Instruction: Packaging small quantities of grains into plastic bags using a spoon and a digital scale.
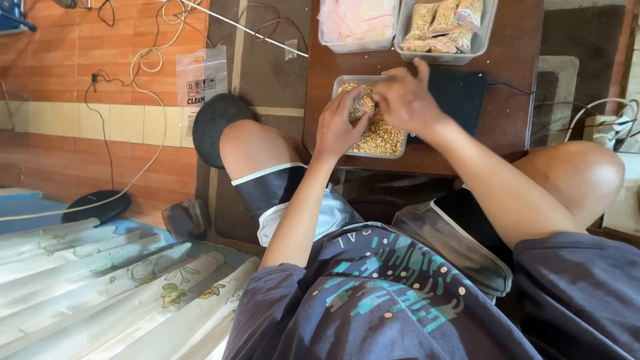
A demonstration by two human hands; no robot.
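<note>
A seated person leans over a low brown table (513,80), both hands working in a clear tray of golden grain snack (381,137) at its near edge. Beyond the hands stand two more clear tubs: the tub of filled packets (445,30) past the right hand, and a tub of empty clear bags (357,27) past the left. A black mat (460,93) lies just right of the right hand. The left hand (338,127), fingers curled, grips a small clear bag (362,105) held over the tray; the right hand (405,100), fingers bunched and partly closed, touches the bag's mouth, and whether it holds any snack cannot be told. The step in hand appears to be filling a packet; the next move likely calls for keeping the mouth open while more goes in.
</note>
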